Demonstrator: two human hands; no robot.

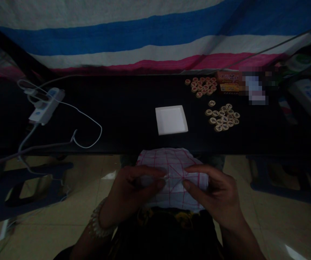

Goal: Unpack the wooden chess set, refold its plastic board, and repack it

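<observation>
A crumpled white sheet with a red grid printed on it [171, 164] hangs over my lap, just below the front edge of a dark table [122, 119]. My left hand [129, 193] pinches its left side with closed fingers. My right hand [212, 191] pinches its right side the same way. A bead bracelet sits on my left wrist. On the table beyond the sheet lies a shallow white square box lid [171, 120]. Two groups of round wooden game pieces lie to the right, one near [224, 117] and one farther back [202, 86].
An orange box [228, 82] lies at the back right by the pieces. A white power strip [44, 105] with white cables sits at the table's left. Blue stools stand on the tiled floor at left [22, 189] and right [282, 177]. A striped tarp hangs behind.
</observation>
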